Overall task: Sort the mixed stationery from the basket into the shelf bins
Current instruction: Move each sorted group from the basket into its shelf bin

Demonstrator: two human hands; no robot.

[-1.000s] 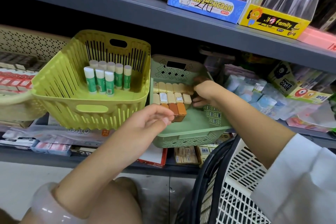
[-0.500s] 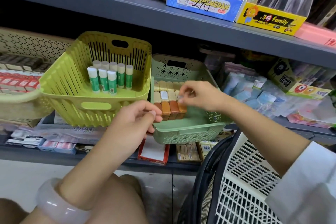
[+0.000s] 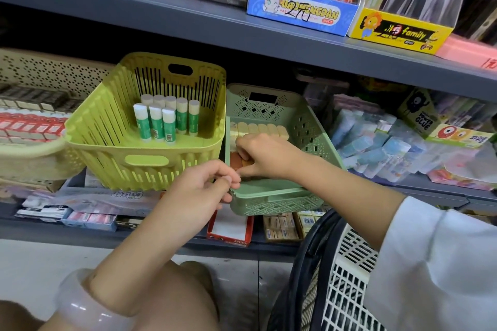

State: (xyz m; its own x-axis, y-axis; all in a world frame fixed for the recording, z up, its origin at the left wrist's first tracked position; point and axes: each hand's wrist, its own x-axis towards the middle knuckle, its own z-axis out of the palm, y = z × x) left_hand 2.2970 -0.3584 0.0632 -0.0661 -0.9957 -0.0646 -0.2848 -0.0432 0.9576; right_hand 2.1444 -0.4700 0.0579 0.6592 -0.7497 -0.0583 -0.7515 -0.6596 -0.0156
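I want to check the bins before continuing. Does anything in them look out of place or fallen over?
Nothing stands out. The glue sticks stand upright in the yellow-green bin, and the pale sticks sit in a row in the mint bin. The right hand hides the front row.

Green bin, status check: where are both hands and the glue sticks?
Left hand gripping green bin front corner. Right hand inside, fingers on orange glue sticks. Nothing blocking.

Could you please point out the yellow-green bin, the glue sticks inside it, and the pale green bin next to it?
yellow-green bin [image 3: 146,161]: head view, on its front wall at the handle.
glue sticks [image 3: 156,125]: head view, on a front stick's green label.
pale green bin [image 3: 271,197]: head view, on its front rim.
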